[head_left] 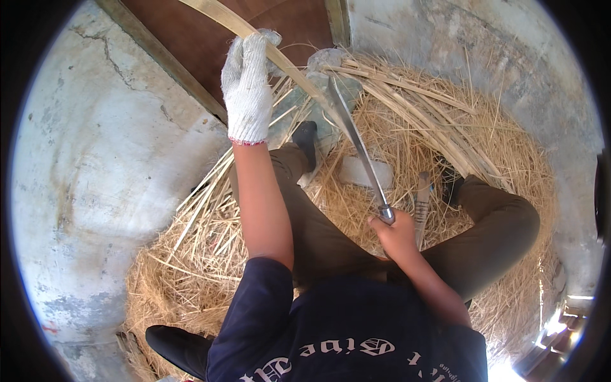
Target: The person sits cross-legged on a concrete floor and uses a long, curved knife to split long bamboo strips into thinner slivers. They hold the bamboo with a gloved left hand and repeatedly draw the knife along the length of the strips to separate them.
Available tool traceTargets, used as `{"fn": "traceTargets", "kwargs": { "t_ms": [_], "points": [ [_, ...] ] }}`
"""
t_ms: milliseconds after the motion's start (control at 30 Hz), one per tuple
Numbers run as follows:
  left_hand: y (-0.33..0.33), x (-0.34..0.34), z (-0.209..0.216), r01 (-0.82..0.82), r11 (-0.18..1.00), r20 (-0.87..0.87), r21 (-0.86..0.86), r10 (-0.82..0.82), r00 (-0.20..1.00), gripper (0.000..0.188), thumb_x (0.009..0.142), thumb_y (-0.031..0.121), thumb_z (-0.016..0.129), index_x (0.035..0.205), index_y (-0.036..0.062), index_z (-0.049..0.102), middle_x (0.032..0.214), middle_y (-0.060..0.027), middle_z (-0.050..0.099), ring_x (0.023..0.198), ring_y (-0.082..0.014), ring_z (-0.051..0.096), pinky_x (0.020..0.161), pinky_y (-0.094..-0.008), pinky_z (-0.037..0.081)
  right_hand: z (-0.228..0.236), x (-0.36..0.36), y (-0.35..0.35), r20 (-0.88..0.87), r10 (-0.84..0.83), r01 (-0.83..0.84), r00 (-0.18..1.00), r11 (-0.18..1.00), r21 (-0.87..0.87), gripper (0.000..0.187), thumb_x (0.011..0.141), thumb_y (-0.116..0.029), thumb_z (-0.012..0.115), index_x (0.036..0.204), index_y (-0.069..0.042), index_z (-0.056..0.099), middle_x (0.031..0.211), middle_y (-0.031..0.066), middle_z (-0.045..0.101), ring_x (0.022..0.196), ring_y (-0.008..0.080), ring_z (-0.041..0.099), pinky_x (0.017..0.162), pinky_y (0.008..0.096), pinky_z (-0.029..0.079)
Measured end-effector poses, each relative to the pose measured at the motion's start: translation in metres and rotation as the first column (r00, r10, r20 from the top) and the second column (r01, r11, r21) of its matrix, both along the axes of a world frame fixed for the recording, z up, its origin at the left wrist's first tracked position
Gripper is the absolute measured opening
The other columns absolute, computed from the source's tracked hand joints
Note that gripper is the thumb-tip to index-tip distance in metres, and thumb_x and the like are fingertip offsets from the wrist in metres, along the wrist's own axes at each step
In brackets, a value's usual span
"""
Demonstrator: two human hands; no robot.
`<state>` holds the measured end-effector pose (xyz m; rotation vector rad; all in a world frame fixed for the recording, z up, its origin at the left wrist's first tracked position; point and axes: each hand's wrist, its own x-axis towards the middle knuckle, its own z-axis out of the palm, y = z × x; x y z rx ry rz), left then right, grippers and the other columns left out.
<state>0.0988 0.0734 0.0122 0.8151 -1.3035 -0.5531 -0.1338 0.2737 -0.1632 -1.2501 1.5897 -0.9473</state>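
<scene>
Shavings pile (407, 127), loose strips (210, 197), white block (366, 172) crowd hands.

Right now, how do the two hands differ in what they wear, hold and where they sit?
The left hand wears a white knit glove; the right hand is bare. The left hand grips a pale bamboo strip; the right hand grips the handle of a long metal blade. The left hand is stretched far forward and up; the right hand sits close in, between the knees. Both are closed on something, and blade and strip meet over the straw.
</scene>
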Motion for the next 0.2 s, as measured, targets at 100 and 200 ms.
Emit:
{"fn": "traceTargets", "kwargs": {
  "t_ms": [100,200],
  "points": [
    [-0.0017,0.0043,-0.0013,0.02,1.0,0.017,-0.008,-0.02,1.0,0.037,0.107,0.038,0.056,0.114,0.0027,0.065,0.098,-0.0055,0.065,0.077,-0.0123,0.058,0.07,-0.0312,0.055,0.0174,-0.0015,-0.0008,0.157,-0.134,0.15,0.979,0.984,-0.098,0.025,0.092,-0.015,0.072,0.076,-0.002,0.058,0.059,-0.001,0.051,0.054,0.0085,0.045,0.052,0.0321,0.037],
    [-0.002,0.0012,-0.0035,0.015,0.999,0.006,-0.03,-0.015,1.0,0.037,0.107,0.038,0.056,0.114,0.0029,0.065,0.095,-0.0047,0.064,0.077,-0.0121,0.058,0.07,-0.031,0.055,0.0147,-0.0071,0.0021,0.436,-0.184,0.287,0.881,0.941,-0.182,0.026,0.095,-0.019,0.073,0.079,-0.003,0.06,0.059,-0.0018,0.052,0.055,0.0078,0.045,0.052,0.0302,0.038]
  ]
}}
